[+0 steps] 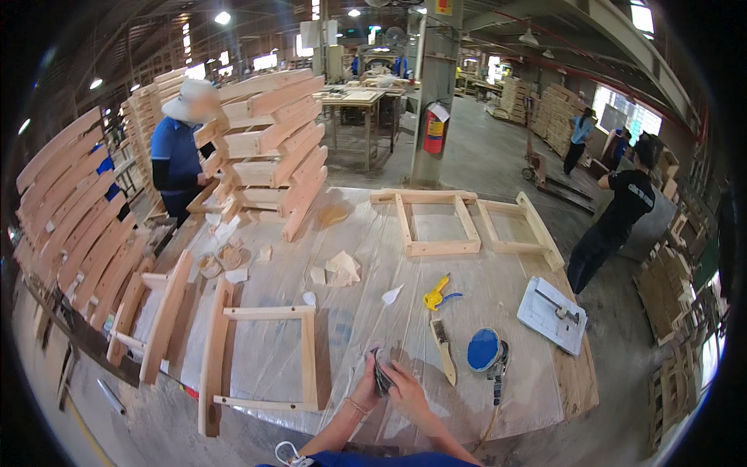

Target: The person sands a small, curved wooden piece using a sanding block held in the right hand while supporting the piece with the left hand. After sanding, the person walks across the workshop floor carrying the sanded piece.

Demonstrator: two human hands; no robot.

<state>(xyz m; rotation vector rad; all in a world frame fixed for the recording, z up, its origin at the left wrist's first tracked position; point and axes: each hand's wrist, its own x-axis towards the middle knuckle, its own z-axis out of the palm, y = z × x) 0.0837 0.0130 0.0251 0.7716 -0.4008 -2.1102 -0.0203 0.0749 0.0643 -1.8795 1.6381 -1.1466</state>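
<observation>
Near the front edge of the table, my left hand [366, 386] and my right hand [406, 395] are closed together around a small dark grey, flat piece [382, 372]. Its kind is hard to make out, since my fingers cover much of it. To the right lie a brush [444, 354] with a pale wooden handle and a sander [484, 349], its round blue pad facing up. Beyond the brush rests a yellow air blow gun [437, 294]. Left of my hands, a wooden frame [309, 354] lies flat on the table.
More wooden frames [443, 248] lie at the far side and left. Stacked curved wooden parts [272, 140] rise at the back left beside a co-worker [177, 156]. A white board with a caliper [551, 315] sits on the right. Another person [615, 210] stands past the table's right end.
</observation>
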